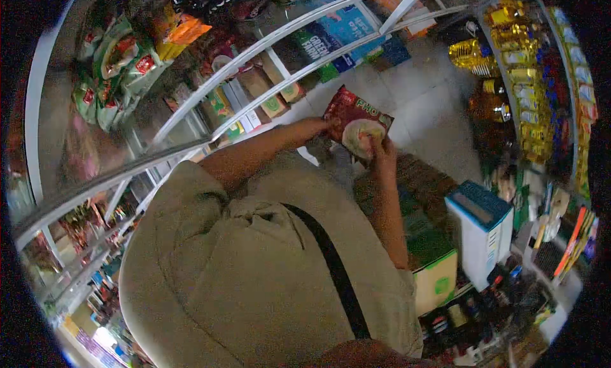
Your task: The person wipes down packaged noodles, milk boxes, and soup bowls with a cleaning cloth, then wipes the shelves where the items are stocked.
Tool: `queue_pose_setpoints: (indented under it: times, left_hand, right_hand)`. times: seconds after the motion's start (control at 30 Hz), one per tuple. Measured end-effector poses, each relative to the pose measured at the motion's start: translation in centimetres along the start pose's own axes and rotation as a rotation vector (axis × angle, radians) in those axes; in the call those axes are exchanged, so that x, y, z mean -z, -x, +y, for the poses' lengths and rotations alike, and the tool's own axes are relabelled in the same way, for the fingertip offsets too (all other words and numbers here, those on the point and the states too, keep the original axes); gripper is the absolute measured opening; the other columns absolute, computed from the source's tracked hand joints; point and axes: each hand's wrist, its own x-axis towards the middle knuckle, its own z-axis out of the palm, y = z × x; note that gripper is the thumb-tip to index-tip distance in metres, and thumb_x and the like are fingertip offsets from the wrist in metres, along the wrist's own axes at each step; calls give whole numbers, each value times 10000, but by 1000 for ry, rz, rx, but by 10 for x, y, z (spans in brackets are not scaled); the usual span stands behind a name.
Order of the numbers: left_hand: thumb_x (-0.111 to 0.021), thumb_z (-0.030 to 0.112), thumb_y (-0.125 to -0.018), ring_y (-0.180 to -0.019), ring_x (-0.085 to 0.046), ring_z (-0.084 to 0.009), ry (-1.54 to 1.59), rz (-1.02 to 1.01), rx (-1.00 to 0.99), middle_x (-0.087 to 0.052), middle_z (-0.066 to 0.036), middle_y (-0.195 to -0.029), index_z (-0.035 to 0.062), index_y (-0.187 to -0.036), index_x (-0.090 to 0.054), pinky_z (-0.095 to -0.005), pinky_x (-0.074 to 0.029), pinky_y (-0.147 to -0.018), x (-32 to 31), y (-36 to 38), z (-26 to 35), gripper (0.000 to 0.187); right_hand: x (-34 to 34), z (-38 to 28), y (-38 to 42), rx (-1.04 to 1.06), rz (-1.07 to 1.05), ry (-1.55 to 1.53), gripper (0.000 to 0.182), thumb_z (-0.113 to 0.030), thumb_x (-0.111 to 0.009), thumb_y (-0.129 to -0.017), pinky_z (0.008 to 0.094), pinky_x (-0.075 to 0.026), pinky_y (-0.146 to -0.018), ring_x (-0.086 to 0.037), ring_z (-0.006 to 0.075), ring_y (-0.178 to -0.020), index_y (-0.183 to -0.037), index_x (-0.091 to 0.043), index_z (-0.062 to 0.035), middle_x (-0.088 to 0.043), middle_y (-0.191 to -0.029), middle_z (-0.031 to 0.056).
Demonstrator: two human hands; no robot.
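A red instant pho packet (pixel 359 107), with a bowl of noodles printed on its front, is held up between my two hands at the upper middle of the head view. My left hand (pixel 323 127) grips the packet's left edge. At the lower right edge, my right hand (pixel 382 155) is closed on the same packet, its fingers and thumb pinching the side. The packet is tilted, its printed face turned up towards me. Some fingers of the left hand are hidden behind it.
Glass-topped, white-framed shelving (pixel 273 62) with boxes and packets curves along the left and top. Green packets (pixel 121 69) lie at upper left. Bottles of yellow oil (pixel 525 94) line the right. A blue-and-white box (pixel 480 231) and a green carton (pixel 436 266) stand at lower right.
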Motion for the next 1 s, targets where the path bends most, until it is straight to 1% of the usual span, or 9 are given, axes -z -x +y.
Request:
queue_pose_setpoints:
  times: [0.17,0.3,0.33,0.5,0.6,0.67,0.73,0.93,1.0]
  left_hand:
    - [-529,485,-799,-701,-556,-245,594,224,-37,-542,-91,-844,35,-970,-537,-372,-483,-598,117,-18,-88,482]
    - [-469,339,-844,-663,-530,-204,998,294,-426,-526,-72,-796,74,-969,-522,-330,-467,-569,162,25,-64,298]
    - [-449,324,-852,-671,-527,-204,987,426,-427,-520,-66,-774,82,-964,-522,-327,-465,-581,172,27,-63,277]
    - [-416,342,-862,-703,-523,-211,932,735,-440,-520,-64,-792,95,-980,-518,-335,-460,-616,221,19,-63,293]
    - [-406,367,-863,-720,-522,-216,904,769,-475,-525,-67,-822,98,-994,-515,-344,-458,-633,244,9,-61,318]
    - [-399,383,-864,-732,-521,-220,870,772,-487,-528,-69,-842,100,-1004,-513,-350,-456,-645,255,4,-59,335]
    - [-392,399,-864,-743,-520,-223,845,781,-495,-531,-71,-862,102,-1013,-511,-356,-455,-656,266,-4,-57,352]
    - [-372,447,-867,-778,-518,-233,680,698,-397,-540,-77,-921,109,-1042,-505,-374,-451,-691,293,-11,-63,403]
    - [-365,463,-867,-790,-517,-237,554,647,-327,-543,-79,-941,111,-1052,-503,-379,-449,-702,295,-11,-70,420]
  right_hand:
    - [-38,140,-21,304,112,65,444,-234,-559,-821,383,-451,-768,-535,279,-934,-1188,-392,-47,-500,-1081,117]
    - [-93,150,37,-129,57,-145,393,-223,-566,-811,390,-459,-750,-540,276,-908,-1146,-426,-72,-512,-1030,109]
    - [-105,144,54,-299,50,-194,379,-220,-568,-809,388,-461,-748,-541,272,-903,-1134,-434,-78,-516,-1014,106]
    - [-63,300,84,145,20,402,349,-218,-531,-829,388,-476,-691,-555,241,-808,-1143,-440,-99,-533,-949,77]
    - [-63,300,111,-162,145,-643,336,-226,-501,-846,382,-486,-652,-549,220,-738,-1153,-446,-101,-538,-928,67]
    - [-65,256,133,-347,240,-843,328,-235,-483,-858,386,-488,-640,-541,213,-716,-1156,-452,-102,-542,-907,61]
    - [-83,196,156,-342,289,-114,319,-244,-466,-869,398,-484,-642,-533,212,-719,-1157,-457,-105,-546,-877,57]
    - [-33,303,174,-388,92,-1104,353,-279,-427,-892,458,-446,-724,-519,257,-802,-1178,-437,-73,-541,-966,87]
    - [-58,258,180,-507,322,-455,340,-280,-430,-892,438,-433,-758,-511,228,-774,-1160,-447,-72,-540,-967,62]
